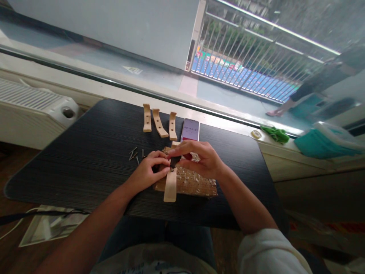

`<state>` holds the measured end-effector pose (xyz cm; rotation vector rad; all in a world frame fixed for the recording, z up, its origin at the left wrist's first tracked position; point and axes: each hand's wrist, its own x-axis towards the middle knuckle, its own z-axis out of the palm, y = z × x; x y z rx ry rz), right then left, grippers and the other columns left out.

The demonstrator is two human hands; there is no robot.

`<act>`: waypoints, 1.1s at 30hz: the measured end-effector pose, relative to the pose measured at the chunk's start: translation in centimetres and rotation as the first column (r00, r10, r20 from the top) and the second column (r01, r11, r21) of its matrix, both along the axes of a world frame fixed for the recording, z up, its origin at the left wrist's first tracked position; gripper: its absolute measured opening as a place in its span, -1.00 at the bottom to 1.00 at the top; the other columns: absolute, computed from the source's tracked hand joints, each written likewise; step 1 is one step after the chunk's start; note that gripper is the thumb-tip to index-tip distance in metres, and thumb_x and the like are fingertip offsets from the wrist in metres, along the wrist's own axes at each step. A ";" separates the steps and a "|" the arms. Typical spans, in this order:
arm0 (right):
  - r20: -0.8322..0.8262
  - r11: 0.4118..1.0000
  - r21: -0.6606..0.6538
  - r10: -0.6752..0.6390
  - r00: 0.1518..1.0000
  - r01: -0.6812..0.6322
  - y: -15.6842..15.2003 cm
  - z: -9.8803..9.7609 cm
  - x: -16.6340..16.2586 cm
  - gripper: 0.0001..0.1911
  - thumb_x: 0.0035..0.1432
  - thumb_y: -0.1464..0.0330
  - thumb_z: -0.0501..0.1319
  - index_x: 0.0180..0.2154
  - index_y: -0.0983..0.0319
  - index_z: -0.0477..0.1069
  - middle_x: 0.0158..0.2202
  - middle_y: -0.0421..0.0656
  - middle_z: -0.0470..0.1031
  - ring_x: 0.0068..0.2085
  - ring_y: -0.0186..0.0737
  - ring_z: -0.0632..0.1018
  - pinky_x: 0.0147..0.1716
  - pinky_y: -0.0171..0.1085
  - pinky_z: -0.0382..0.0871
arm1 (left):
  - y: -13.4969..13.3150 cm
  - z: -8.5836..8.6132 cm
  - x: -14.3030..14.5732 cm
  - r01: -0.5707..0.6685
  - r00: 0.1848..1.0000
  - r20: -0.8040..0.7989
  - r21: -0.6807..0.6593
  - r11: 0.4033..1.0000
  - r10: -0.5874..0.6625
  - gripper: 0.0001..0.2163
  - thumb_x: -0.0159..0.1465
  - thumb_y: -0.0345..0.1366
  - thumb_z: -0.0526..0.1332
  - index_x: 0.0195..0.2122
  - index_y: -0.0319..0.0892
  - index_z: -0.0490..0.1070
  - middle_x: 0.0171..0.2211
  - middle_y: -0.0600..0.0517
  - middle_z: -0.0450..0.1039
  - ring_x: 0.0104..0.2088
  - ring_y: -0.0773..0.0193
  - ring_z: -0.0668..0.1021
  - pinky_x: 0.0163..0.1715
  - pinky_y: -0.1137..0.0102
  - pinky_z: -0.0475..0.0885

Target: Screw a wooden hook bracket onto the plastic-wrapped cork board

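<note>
A perforated cardboard pad (194, 182) lies on the dark table (85, 160), and a pale wooden hook piece (170, 187) rests on its left side, pointing toward me. My left hand (148, 171) is closed in a pinch at the top end of this piece. My right hand (199, 158) is closed around a small dark tool with a red part, a screwdriver as far as I can tell, held tip down on the same spot. Several loose screws (134, 153) lie just left of my left hand.
Three more wooden hook pieces (159, 122) lie in a row at the far side of the table, beside a lit phone (190, 130). A radiator (34, 102) is at left. A green cloth (275, 134) and a teal bag (316, 144) sit on the window sill.
</note>
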<state>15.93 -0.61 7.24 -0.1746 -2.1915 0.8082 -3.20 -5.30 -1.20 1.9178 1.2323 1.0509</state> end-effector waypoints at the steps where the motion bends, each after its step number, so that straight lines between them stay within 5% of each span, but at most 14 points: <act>1: -0.006 1.000 0.002 0.001 1.000 -0.001 0.0 0.0 0.0 -0.80 0.23 0.35 0.20 -0.12 0.29 0.43 -0.28 -0.14 0.57 -0.46 -0.50 0.37 -0.47 -0.45 0.31 | 0.0 0.0 0.0 0.001 1.000 0.001 0.000 1.000 -0.001 -0.90 0.15 -0.30 0.23 -0.37 -0.13 0.55 -0.28 0.02 0.48 -0.18 0.16 0.49 -0.08 0.29 0.43; 33: -0.123 0.980 0.109 -0.151 0.981 0.165 0.0 -1.0 -0.6 -0.78 0.11 0.33 0.31 -0.19 0.24 0.38 -0.44 -0.30 0.37 -0.49 -0.49 0.34 -0.55 -0.43 0.24 | 0.1 0.2 0.0 0.023 0.999 -0.023 -0.073 0.997 -0.025 -0.86 0.14 -0.24 0.19 -0.40 -0.15 0.51 -0.23 -0.02 0.43 -0.10 0.09 0.46 -0.06 0.23 0.40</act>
